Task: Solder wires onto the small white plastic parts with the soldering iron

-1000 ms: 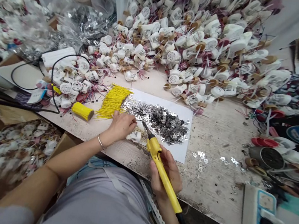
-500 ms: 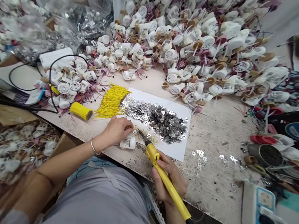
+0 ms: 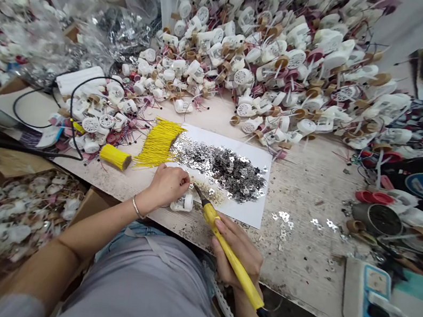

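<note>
My right hand [image 3: 242,253] is closed around the yellow handle of a soldering iron [image 3: 234,262]. The iron's thin dark tip points up and left, close to the fingertips of my left hand [image 3: 168,185]. Those left fingers are pinched together; whatever they hold is too small to make out. Just below them a small white plastic housing [image 3: 183,203] lies at the table's front edge. Small metal plates [image 3: 233,173], silver and dark, are heaped on a white paper sheet [image 3: 252,217]. Yellow wires [image 3: 159,142] lie side by side at the sheet's left edge.
A tied yellow wire bundle [image 3: 114,157] lies left of my left hand. White plastic assemblies [image 3: 282,73] are piled along the back. Loose plates [image 3: 284,217] are scattered to the right, near a power strip [image 3: 366,298]. A black cable [image 3: 72,103] loops at left.
The soldering iron has turned a little in my right hand, and its tip has shifted slightly left toward my left fingertips. My left hand stays pinched in nearly the same place.
</note>
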A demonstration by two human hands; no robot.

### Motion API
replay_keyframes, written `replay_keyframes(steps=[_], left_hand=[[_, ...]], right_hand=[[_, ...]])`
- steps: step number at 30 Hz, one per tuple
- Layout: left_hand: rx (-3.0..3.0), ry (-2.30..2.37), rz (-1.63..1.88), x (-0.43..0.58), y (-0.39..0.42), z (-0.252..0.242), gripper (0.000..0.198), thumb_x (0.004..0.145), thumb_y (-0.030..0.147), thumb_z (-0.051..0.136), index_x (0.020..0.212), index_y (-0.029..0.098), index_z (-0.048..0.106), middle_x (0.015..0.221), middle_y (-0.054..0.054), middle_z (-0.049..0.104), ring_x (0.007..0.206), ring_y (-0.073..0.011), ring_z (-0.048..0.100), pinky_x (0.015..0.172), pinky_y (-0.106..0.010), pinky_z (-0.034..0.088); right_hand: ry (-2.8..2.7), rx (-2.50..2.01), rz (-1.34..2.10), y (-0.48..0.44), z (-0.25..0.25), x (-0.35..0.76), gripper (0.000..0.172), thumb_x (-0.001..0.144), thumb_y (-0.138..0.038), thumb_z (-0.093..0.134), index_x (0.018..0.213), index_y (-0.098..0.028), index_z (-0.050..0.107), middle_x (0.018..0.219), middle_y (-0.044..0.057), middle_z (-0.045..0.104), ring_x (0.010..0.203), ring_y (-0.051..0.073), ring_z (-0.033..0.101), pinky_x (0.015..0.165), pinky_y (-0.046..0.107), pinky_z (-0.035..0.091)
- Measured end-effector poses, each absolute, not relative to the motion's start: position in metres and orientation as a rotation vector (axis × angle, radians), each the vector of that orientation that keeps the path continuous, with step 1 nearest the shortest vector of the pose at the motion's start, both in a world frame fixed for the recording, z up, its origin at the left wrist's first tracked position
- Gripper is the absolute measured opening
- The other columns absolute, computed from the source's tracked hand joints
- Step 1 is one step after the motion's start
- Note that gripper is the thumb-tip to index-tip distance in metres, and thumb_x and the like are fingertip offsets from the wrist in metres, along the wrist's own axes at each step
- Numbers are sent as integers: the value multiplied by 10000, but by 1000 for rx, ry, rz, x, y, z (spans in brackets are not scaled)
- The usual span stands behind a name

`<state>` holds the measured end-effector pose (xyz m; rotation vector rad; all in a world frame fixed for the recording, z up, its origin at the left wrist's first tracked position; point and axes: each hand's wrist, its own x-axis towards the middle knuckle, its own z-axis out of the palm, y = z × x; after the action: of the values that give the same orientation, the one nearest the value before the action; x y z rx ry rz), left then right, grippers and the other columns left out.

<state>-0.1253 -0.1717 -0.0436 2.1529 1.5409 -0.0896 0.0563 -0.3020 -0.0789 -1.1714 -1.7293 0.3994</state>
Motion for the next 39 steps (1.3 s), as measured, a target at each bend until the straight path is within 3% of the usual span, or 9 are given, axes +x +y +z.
replay_keyframes(steps=[10,12,15,17,23,29,35,39], left_hand=[[2159,1540,-74,-125,-173,-46,224,824,249,505,784,185,716,823,-52,733,797,-225,638,779,-371,339],[2152,1539,-83,-126,-172,-46,220,823,257,509,790,185,714,824,-52,732,794,-225,637,781,-374,340],[2142,1549,-89,-124,-172,-45,216,824,260,513,801,185,714,837,-51,733,808,-229,638,782,-374,343],[2147,1555,-94,-123,-172,-43,218,831,273,519,814,184,717,844,-54,734,814,-232,637,782,-373,345],[2151,1372,-30,-131,-172,-37,272,885,294,498,795,168,722,790,-60,712,728,-183,611,678,-299,377],[2265,1792,133,-153,-143,-45,225,891,243,496,983,179,692,993,-119,660,994,-285,554,855,-401,355],[2371,1785,228,-155,-126,-45,185,887,219,497,895,173,675,1041,-128,619,1058,-294,492,914,-430,320],[2274,1574,408,-146,-139,-38,196,886,161,473,941,151,660,1006,-113,649,989,-233,552,898,-351,384]], right_hand=[[-1643,-1225,345,-297,-74,52,543,782,-76,589,1297,-225,503,1193,87,647,1069,238,646,862,396,601],[-1520,-1263,341,-292,-77,40,447,780,-72,597,1193,-236,561,1243,83,601,1097,238,624,848,397,606],[-1438,-1287,353,-280,-83,18,138,778,-101,631,846,-215,595,1245,73,535,1086,220,612,822,371,611],[-1508,-1298,329,-272,-85,6,129,767,-138,671,772,-200,558,1215,86,508,1089,218,601,842,361,602],[-1607,-1329,191,-273,-84,11,152,776,-75,634,819,-196,553,1185,87,483,1049,187,609,793,305,608],[-1552,-1363,158,-282,-83,26,157,753,-86,668,798,-196,566,1181,90,505,1044,207,613,761,313,620],[-1453,-1351,229,-288,-86,28,158,766,-78,629,844,-215,620,1204,65,580,1035,216,639,808,356,608],[-1405,-1325,203,-300,-85,41,411,739,-79,655,1115,-234,597,1113,71,650,1011,233,652,806,389,607]])
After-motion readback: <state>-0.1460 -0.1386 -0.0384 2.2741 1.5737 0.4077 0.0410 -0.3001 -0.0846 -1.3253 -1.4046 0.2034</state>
